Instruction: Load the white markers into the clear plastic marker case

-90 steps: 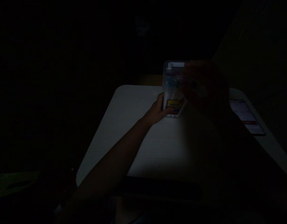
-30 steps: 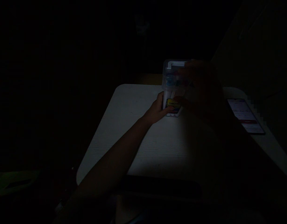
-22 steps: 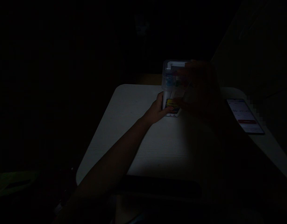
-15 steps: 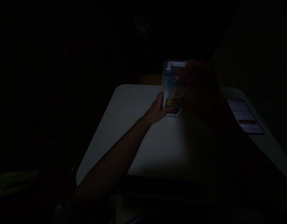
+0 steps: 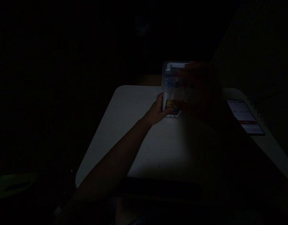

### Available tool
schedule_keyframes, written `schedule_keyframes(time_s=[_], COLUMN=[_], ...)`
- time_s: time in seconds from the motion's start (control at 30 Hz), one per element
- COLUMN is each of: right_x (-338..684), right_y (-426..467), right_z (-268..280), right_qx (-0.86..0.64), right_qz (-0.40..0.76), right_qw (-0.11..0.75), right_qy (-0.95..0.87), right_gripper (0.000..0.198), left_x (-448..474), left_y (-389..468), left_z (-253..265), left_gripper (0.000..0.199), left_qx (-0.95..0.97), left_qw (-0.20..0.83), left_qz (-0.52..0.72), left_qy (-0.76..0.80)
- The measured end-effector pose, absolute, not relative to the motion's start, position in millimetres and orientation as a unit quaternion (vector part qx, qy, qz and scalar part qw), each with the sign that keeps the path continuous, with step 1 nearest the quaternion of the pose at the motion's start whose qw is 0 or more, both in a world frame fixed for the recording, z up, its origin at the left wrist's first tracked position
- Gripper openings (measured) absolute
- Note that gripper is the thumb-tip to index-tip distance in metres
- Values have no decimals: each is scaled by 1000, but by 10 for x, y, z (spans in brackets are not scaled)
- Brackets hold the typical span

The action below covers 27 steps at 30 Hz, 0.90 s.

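A clear plastic marker case (image 5: 166, 93) stands upright near the far edge of the table, with a yellow and dark label on its front. Through its walls show pale marker bodies and coloured caps, one light blue. Its see-through lid has a white handle (image 5: 176, 65) on top. My left hand (image 5: 156, 110) grips the lower part of the case, thumb across the label. Deep in shadow, my right hand (image 5: 197, 84) holds the case's upper right side, fingers over the lid; part of its outline is lost in the dark.
The case is on a white table (image 5: 125, 109) with rounded corners. A phone (image 5: 245, 117) with a lit screen lies by the table's right edge. Something green (image 5: 17, 182) shows at the lower left. The surroundings are very dark.
The picture is slightly dimmer. Both hands stay on the marker case, which has hardly moved.
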State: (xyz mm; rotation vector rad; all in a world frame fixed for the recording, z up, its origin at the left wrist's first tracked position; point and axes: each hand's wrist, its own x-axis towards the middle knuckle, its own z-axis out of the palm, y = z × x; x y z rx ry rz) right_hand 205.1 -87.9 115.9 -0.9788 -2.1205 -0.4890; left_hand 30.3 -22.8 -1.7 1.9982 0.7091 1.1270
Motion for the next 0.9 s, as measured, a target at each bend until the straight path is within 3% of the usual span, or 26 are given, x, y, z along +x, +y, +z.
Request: schedule_keyframes(time_s=[0.3,0.9], right_x=[2033,1966], right_y=[-842,-878], right_z=[1136,1123], right_qx=[-392,-408], right_qz=[-152,-168], right_qw=[417,437], right_qy=[-806,-784], right_gripper=[40,32], left_x=[297,297], left_y=[-199,-227], left_z=[-77,7], left_gripper=[73,77], left_qx=[767,784], left_qw=[380,351], left_qz=[449,426], left_qy=[257,283])
